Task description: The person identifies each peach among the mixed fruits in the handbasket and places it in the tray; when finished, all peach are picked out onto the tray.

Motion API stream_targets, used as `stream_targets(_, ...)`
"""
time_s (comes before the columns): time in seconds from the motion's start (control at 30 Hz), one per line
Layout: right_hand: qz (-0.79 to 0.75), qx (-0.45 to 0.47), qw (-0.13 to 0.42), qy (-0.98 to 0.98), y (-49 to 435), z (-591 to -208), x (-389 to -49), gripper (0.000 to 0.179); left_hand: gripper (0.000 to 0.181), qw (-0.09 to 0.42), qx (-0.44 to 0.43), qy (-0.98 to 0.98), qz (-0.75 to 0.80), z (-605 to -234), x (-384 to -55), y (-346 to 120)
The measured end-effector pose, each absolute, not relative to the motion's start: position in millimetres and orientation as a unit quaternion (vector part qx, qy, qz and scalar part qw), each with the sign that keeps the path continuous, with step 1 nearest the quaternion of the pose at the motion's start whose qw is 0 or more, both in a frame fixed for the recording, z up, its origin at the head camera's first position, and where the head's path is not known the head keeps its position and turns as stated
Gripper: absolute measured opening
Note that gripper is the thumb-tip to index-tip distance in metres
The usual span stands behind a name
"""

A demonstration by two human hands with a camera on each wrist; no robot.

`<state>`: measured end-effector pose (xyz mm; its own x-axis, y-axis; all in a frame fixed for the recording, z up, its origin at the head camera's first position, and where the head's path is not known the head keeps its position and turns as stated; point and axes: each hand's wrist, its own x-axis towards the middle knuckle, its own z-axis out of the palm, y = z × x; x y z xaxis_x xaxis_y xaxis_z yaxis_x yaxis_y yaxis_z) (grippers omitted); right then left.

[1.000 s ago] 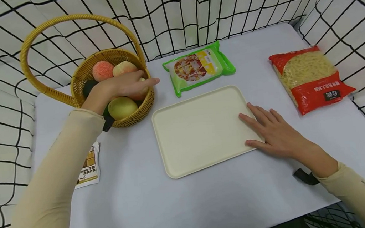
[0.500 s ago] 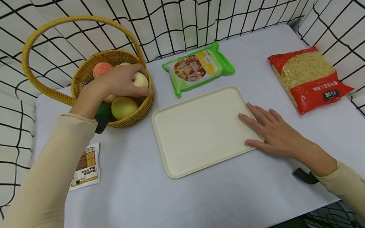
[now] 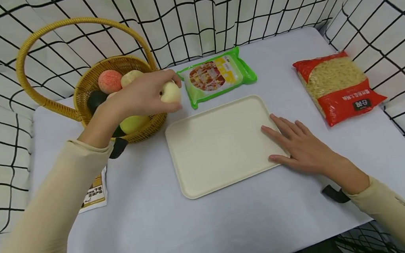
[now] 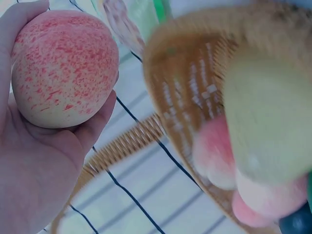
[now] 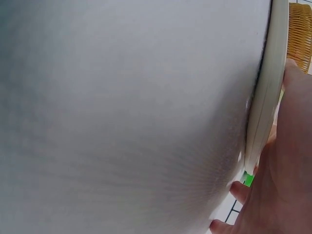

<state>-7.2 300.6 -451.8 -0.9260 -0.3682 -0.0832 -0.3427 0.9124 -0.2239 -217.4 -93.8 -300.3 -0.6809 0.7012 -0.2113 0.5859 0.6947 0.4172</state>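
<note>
A peach [image 4: 66, 68], pale with red speckles, is held in the curled fingers and thumb of my left hand [image 3: 142, 93]. In the head view this hand hangs over the right rim of the wicker basket [image 3: 142, 136], and only the peach's pale side [image 3: 170, 93] shows. Inside the basket lie a red-orange peach [image 3: 110, 81], a yellow-green fruit [image 3: 134, 124], a dark green one [image 3: 97, 100] and other fruit partly hidden by the hand. Spread flat, my right hand [image 3: 304, 146] rests on the right edge of the cream tray [image 3: 222, 148].
A green food packet [image 3: 216, 77] lies behind the tray. On the right is a red bag of pasta [image 3: 340, 88]. Partly covered by the left arm, a small white and brown packet [image 3: 95, 192] lies at the left. Black wire grid [image 3: 194, 20] encloses the table.
My left hand has closed on the peach, lifted it from among the fruit and carried it right, past the basket rim. The right hand has stayed on the tray.
</note>
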Motion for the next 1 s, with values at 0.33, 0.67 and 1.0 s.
stream_targets(0.33, -0.102, -0.177, 0.073, 0.976, 302, -453, -8, 0.09, 0.049, 0.151, 0.413, 0.875, 0.202, -313, -185, -62)
stream_targets(0.67, -0.101, -0.179, 0.076, 0.976, 301, -453, -11, 0.092, 0.046, 0.151, 0.448, 0.854, 0.218, -335, -157, -52)
stream_targets(1.0, -0.096, -0.182, 0.069, 0.976, 305, -455, -11, 0.091, 0.049, 0.146, 0.465, 0.846, 0.216, -376, -144, -43)
